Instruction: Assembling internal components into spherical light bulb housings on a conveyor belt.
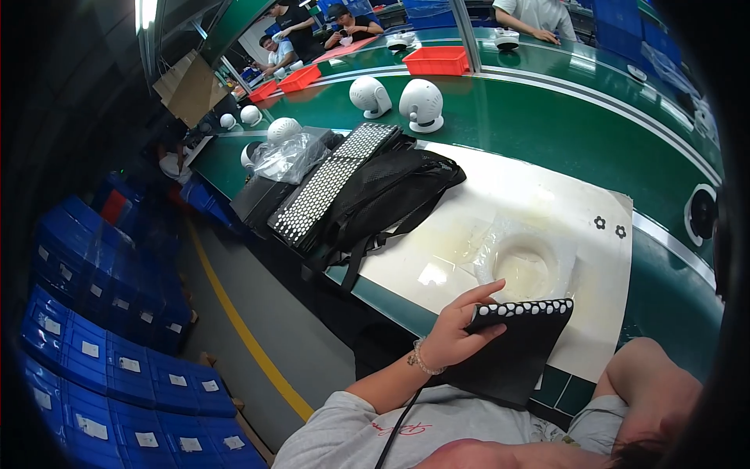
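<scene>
My left hand (466, 320), with a beaded bracelet at the wrist, grips the left edge of a flat black panel (508, 352). White dots run along the panel's upper edge. Its thumb presses on the near face, while the index finger stretches above the edge. The panel stands tilted over the front of a white sheet (422, 242). Just beyond it sits a pale ring-shaped piece in clear film (525, 262). My right arm (644, 371) is bent at the lower right; its hand does not show.
Left on the bench lie a black panel with white honeycomb spots (336, 184), a black mesh bag (398, 191) and clear plastic wrap (293, 156). White round-headed devices (422, 104) stand behind. Red bins (436, 61) and several people are farther back; blue crates (86, 352) line the floor.
</scene>
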`<state>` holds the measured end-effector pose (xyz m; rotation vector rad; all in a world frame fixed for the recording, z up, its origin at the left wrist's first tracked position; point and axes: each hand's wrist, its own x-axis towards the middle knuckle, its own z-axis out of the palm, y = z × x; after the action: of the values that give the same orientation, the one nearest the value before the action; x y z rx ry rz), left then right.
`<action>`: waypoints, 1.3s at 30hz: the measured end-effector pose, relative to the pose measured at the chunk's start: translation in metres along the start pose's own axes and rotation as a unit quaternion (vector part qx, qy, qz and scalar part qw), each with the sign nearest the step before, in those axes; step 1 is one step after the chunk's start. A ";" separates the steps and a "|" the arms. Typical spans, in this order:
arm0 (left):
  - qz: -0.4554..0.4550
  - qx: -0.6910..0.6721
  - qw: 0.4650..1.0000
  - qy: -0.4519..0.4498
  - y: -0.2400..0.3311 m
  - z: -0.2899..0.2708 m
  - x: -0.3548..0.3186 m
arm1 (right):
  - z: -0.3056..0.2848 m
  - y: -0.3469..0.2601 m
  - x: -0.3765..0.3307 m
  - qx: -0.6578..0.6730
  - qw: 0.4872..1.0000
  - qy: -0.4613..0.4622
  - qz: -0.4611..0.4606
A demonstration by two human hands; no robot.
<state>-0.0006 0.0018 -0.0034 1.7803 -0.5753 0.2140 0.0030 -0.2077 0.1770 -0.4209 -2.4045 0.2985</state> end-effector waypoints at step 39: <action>-0.006 -0.004 1.000 -0.005 0.002 -0.002 0.000 | 0.039 -0.041 -0.032 -0.333 0.933 0.096 0.098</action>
<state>-0.0018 0.0032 -0.0011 1.7782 -0.5713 0.1939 -0.0080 -0.2621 0.1424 -0.9480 -2.2156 -0.4757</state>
